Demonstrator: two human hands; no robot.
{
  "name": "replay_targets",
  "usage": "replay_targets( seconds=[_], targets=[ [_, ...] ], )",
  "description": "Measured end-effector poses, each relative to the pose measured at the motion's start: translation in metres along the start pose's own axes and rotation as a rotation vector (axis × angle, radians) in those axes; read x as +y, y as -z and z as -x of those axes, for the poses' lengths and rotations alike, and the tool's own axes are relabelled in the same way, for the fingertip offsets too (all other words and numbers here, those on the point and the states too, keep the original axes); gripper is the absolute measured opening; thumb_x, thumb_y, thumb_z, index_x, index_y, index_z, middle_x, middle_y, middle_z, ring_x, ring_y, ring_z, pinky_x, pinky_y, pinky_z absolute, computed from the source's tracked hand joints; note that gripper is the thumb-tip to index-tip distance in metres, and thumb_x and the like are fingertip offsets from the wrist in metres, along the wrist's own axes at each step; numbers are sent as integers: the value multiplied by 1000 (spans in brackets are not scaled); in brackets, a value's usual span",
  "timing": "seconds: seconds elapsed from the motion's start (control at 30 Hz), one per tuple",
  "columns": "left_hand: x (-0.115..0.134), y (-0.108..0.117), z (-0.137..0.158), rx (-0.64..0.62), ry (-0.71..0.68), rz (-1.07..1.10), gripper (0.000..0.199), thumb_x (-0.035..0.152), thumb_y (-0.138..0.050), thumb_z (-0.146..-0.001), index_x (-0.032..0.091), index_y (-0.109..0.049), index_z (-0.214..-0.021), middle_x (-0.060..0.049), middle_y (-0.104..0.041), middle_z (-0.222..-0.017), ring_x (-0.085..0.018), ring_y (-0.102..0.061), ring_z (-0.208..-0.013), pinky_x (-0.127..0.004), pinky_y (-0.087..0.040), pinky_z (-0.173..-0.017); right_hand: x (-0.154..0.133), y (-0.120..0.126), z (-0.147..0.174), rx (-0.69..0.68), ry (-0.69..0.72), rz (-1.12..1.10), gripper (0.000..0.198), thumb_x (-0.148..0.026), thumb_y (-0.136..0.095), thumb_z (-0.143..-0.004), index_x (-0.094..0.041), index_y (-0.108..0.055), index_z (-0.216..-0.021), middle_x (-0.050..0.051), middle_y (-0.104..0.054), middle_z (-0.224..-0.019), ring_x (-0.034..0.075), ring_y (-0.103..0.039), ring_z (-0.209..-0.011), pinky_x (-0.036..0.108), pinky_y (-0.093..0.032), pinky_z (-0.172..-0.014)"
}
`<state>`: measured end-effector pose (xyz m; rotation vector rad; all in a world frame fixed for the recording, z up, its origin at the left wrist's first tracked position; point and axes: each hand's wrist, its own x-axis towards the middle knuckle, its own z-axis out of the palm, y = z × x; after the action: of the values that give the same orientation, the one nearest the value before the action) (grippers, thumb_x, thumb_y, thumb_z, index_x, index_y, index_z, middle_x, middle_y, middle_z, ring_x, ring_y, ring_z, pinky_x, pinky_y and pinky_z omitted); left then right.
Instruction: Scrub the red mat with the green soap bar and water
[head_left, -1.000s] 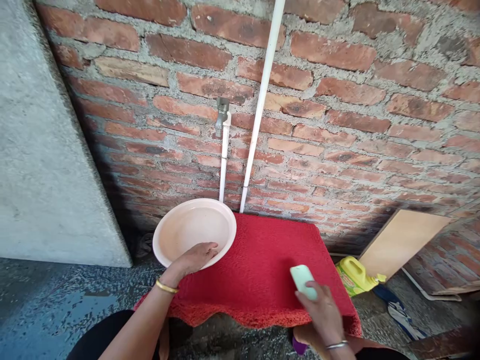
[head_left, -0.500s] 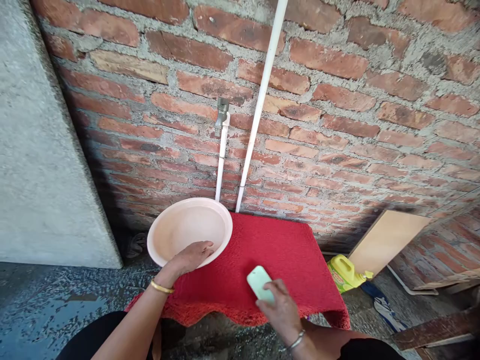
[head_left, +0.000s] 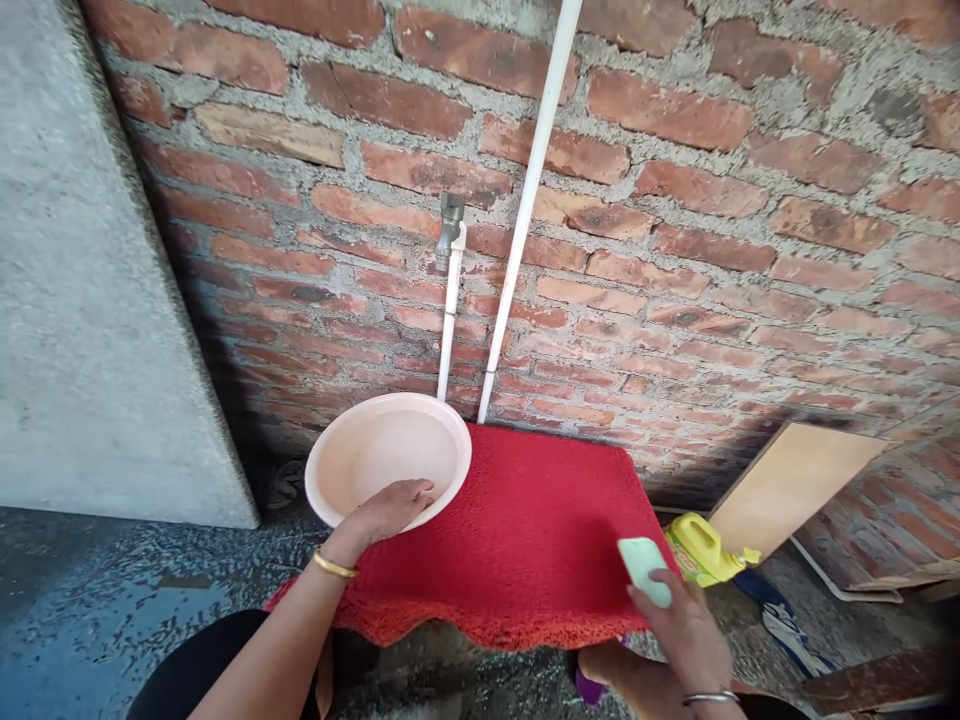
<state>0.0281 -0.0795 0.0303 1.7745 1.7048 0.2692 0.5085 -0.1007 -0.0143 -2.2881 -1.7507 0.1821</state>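
Observation:
A pale pink basin (head_left: 352, 425) stands at the left end of a red, shaggy cloth (head_left: 525, 520) spread over a low surface. My left hand (head_left: 396, 508), with a gold bangle at the wrist, reaches over the basin's near rim, fingers stretched out inside; I see nothing in it. At the cloth's right end, my right hand (head_left: 686, 620) grips a pale green, rounded oblong block (head_left: 641, 562). Whether this is soap or the back of a scrub brush I cannot tell. Its underside is hidden, so contact with the cloth is unclear.
Behind the cloth rises a brick wall (head_left: 675, 200) with white pipes (head_left: 525, 215) and a grey tap (head_left: 450, 230). A yellow jug (head_left: 705, 550), a leaning board (head_left: 799, 490) and a slipper (head_left: 791, 635) are at the right. Wet floor (head_left: 150, 600) and a concrete slab (head_left: 112, 350) lie left.
My right hand has moved right across the red cloth with the pale green block. The left hand stays at the basin's near rim. A leg and something purple now show below the cloth.

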Motion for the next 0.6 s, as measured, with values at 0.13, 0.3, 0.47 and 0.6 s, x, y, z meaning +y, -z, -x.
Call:
replay_targets(
  seconds=[0.13,0.3,0.47,0.6],
  targets=[
    [-2,-1,-2,-8,-28,-23,51,36,-31,-96,18,-67,-127,-12,-67,-141,-27,-58,-134,-37,-42,-113,-124,-31,38,-241,299,-184,27,-41,-63,-82,-29,-69,-106,5,-65,-116,20,-70,-95,31,-54,-83],
    [-9,-6,-4,8,-29,-63,54,38,-30,-97,17,-66,-130,-12,-68,-139,-27,-58,-134,-38,-41,-114,-232,-61,84,-377,603,-194,28,-28,-75,-73,-31,-72,-101,1,-64,-111,20,-65,-106,29,-50,-95],
    [-9,-7,-2,11,-19,-41,57,38,-28,-97,15,-63,-136,-13,-64,-145,-27,-56,-136,-39,-40,-116,-240,-72,72,-390,614,-163,37,-30,-81,-70,-31,-73,-106,1,-64,-113,20,-65,-106,29,-49,-94],
    [-5,-2,2,4,-13,-13,57,40,-29,-97,15,-65,-134,-12,-64,-145,-27,-57,-136,-39,-41,-115,-185,-60,25,-303,443,-158,27,-28,-78,-74,-30,-72,-100,0,-65,-113,18,-66,-102,26,-50,-90]
  ],
)
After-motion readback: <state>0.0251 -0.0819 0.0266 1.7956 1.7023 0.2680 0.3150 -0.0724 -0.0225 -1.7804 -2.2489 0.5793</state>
